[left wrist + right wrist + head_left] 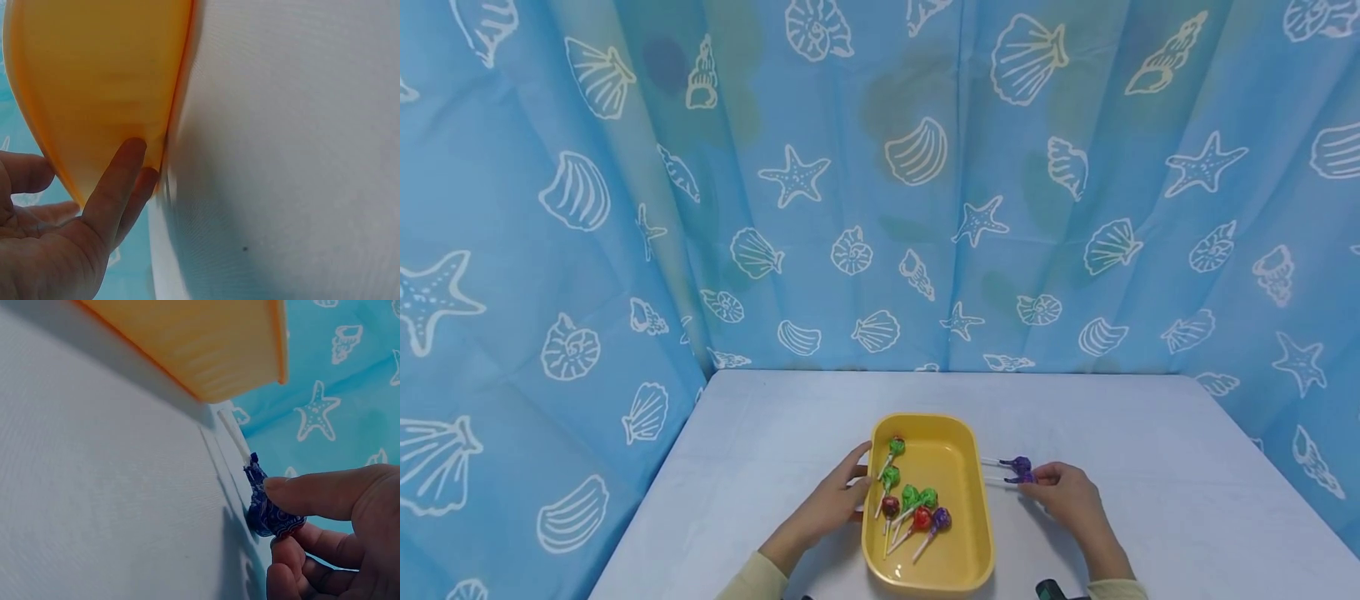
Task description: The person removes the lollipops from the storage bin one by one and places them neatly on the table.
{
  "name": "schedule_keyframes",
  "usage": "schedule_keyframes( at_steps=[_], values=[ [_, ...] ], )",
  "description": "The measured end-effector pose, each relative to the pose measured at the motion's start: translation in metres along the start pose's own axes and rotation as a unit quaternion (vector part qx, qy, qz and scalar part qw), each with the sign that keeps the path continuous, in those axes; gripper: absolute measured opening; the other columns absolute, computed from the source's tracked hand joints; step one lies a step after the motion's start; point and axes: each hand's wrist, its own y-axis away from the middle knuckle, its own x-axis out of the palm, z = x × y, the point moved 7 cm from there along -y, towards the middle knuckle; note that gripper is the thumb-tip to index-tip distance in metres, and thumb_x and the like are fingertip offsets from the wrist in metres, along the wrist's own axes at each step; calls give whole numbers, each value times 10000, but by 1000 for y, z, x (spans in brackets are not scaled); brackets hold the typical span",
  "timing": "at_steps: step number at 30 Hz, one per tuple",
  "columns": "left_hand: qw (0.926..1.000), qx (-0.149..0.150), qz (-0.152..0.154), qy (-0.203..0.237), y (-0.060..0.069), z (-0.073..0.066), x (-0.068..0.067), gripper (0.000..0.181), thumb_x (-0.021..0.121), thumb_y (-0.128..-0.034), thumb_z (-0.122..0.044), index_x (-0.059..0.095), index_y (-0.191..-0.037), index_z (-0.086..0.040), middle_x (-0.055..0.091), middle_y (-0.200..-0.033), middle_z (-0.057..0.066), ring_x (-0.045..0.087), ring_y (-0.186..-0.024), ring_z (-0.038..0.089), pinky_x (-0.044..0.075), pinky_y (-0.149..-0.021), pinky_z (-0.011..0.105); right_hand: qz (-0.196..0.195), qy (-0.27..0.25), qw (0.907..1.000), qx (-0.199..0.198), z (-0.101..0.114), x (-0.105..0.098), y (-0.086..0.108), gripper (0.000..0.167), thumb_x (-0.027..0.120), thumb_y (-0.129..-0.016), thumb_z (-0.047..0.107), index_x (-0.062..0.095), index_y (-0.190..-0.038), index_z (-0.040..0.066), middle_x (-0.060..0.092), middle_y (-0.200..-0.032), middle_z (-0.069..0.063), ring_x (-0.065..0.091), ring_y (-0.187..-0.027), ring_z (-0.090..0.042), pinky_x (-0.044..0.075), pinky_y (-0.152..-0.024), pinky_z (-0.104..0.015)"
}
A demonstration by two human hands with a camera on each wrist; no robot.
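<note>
Two purple lollipops (pixel 1019 465) at right hand (pixel 1066 492), one pinched by its head, likely for grip. Left hand (pixel 837 498), fingers apart, touches yellow tray (pixel 961 500) beside it, probably steadying.

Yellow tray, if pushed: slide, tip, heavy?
Probably slides rather than tips: the yellow tray looks low, with a broad floor. Likely light, since its walls look like thin plastic. The lollipops inside lie loose, so they may shift under a quick shove.
</note>
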Motion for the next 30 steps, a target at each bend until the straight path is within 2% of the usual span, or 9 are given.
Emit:
schedule_keyframes(
  at_steps=[8,16,30],
  values=[
    [10000,35,22,56,2,-1,1,604,479,-1062,-161,251,-1621,-152,442,-1476,276,586,-1214,420,635,-805,423,-83,327,9994,53,-2,5,-2,401,821,-829,233,662,-1034,-73,649,-855,-108,595,-794,-239,566,-711,-389],
    [10000,-73,2,32,2,-2,0,602,487,-1063,-167,259,-1621,-168,439,-1488,268,572,-1232,430,634,-804,428,-109,357,9993,49,0,8,-5,410,817,-831,228,651,-1036,-85,645,-858,-123,592,-796,-246,564,-711,-397],
    [10000,67,5,52,1,-1,0,602,480,-1057,-144,262,-1618,-151,450,-1465,279,592,-1201,425,637,-789,429,-79,346,9994,25,-1,6,-2,437,834,-821,225,655,-1073,-84,669,-895,-115,613,-834,-253,585,-794,-441]
  ],
)
